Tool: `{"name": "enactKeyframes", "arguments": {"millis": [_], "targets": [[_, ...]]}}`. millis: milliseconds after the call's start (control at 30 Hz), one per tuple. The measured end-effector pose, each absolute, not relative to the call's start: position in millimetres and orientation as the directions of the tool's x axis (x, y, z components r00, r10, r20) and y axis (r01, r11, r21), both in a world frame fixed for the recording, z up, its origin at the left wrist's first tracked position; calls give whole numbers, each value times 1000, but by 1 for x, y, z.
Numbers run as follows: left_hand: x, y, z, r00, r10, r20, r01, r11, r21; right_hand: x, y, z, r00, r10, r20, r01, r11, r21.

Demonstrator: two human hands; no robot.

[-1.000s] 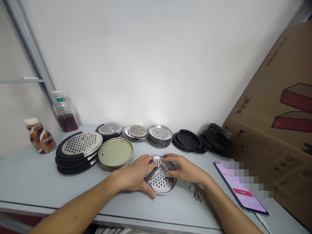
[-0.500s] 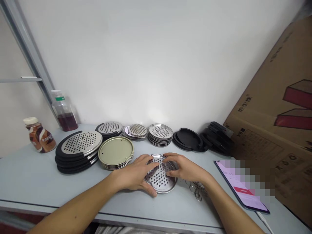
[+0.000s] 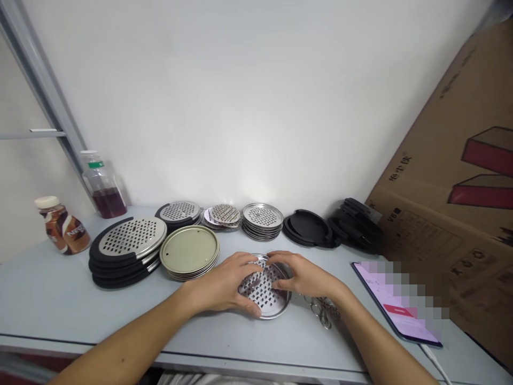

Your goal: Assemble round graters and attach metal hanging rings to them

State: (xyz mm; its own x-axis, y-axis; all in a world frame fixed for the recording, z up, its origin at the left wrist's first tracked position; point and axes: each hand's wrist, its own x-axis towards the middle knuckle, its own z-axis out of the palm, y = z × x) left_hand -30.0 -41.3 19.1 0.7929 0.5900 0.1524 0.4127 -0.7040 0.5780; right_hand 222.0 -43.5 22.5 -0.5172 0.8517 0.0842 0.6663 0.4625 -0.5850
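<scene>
A round metal grater plate with a raised rim and many holes lies on the table in front of me. My left hand spans its left side, fingers at the far rim and thumb at the near rim. On the right side, my right hand has its fingers at the far rim and its thumb over the perforated face. Both hands seem to grip the plate, which they partly cover. Beside my right wrist lie several small metal rings, partly hidden by the forearm.
Olive-coloured round lids stand stacked left of my hands, beside black-edged perforated discs. Farther back are stacked metal plates and black plastic rings. Two bottles stand far left; a phone and a cardboard box are right.
My left thumb has shifted slightly up and right onto the near rim of the plate. The right hand keeps almost the same place, and the view has tilted a little.
</scene>
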Motion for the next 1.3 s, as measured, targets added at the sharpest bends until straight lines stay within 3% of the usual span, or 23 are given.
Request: {"name": "enactKeyframes", "arguments": {"millis": [300,467,633,767,833,1300], "targets": [[-31,-43,19,777,628,43,480,-636,604,222,-45,24,-522,848,90,663,470,-583],[-26,-39,20,762,626,166,445,-693,568,223,-43,23,-519,849,103,654,472,-591],[-6,1,33,610,630,481,562,-772,298,225,-42,21,-499,860,111,664,462,-588],[12,47,47,657,600,456,635,-767,95,223,-43,22,-513,850,116,661,478,-578],[17,63,51,689,593,417,629,-775,62,223,-43,22,-508,852,122,658,476,-584],[21,77,58,691,630,355,627,-766,141,223,-43,24,-485,866,117,660,451,-601]]}}
